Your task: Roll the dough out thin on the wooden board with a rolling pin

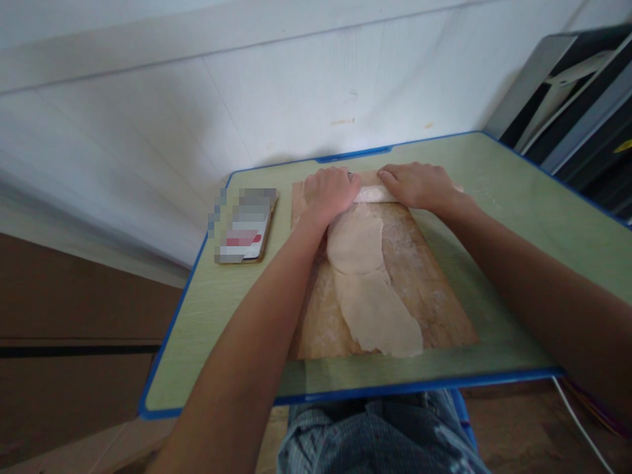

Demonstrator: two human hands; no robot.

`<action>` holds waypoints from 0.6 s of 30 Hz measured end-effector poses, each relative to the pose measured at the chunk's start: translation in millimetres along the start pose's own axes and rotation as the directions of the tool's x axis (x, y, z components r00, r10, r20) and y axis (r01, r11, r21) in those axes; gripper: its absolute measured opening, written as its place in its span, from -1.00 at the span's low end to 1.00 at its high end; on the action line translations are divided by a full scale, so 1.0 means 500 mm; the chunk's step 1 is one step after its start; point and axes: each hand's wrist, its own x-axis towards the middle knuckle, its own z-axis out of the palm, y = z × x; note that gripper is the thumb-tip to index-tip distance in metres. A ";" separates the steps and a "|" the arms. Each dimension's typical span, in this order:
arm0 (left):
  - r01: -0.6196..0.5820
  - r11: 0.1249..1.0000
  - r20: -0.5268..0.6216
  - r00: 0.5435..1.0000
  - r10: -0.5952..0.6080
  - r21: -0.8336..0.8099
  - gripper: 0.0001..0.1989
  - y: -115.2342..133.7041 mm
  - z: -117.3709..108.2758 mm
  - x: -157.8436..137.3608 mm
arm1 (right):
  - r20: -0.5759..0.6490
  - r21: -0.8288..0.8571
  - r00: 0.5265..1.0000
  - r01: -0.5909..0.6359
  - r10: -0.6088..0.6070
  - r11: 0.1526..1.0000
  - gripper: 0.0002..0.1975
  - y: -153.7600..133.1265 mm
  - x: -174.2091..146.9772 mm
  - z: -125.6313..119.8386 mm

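Note:
A flour-dusted rolling pin (374, 194) lies crosswise near the far end of a wooden board (419, 289). My left hand (330, 191) is closed over its left part, and my right hand (419, 184) is closed over its right part, thumb toward the middle. Only the pin's middle shows between them. From beneath the pin a thin, pale sheet of dough (378, 309) runs toward me, down to the board's near edge. A crease or overlap line crosses it about halfway. Its lower edge is ragged.
The board rests on a pale green table (207, 316) with a blue rim. A phone (244, 224), partly blurred, lies left of the board. Behind stands a white wall (306, 85). Dark and grey panels (567, 99) lean at the right. A white cable (582, 421) hangs below the table.

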 end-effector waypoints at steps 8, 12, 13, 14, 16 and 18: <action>-0.055 0.998 0.064 0.996 0.055 0.000 -0.50 -0.005 -0.004 0.009 | 0.026 0.014 1.000 0.000 -0.001 1.000 -0.50 0.003 0.004 0.002; -0.069 0.998 0.158 0.985 0.067 0.005 -0.51 -0.007 -0.014 0.017 | 0.023 0.052 1.000 0.004 -0.005 0.999 -0.50 0.006 0.009 0.007; -0.072 0.997 0.170 0.983 0.070 0.004 -0.52 -0.007 -0.016 0.018 | 0.020 0.065 1.000 0.003 -0.005 0.998 -0.50 0.006 0.009 0.008; -0.076 0.997 0.175 0.982 0.074 0.004 -0.52 -0.006 -0.017 0.017 | 0.016 0.077 1.000 0.004 -0.005 0.997 -0.50 0.006 0.008 0.009; -0.077 0.997 0.169 0.983 0.074 0.007 -0.52 -0.005 -0.018 0.015 | 0.009 0.096 1.000 0.008 -0.009 0.995 -0.51 0.004 0.005 0.008; -0.071 0.997 0.153 0.986 0.068 0.016 -0.51 -0.005 -0.017 0.010 | 0.005 0.107 1.000 0.009 -0.010 0.994 -0.50 0.002 -0.001 0.007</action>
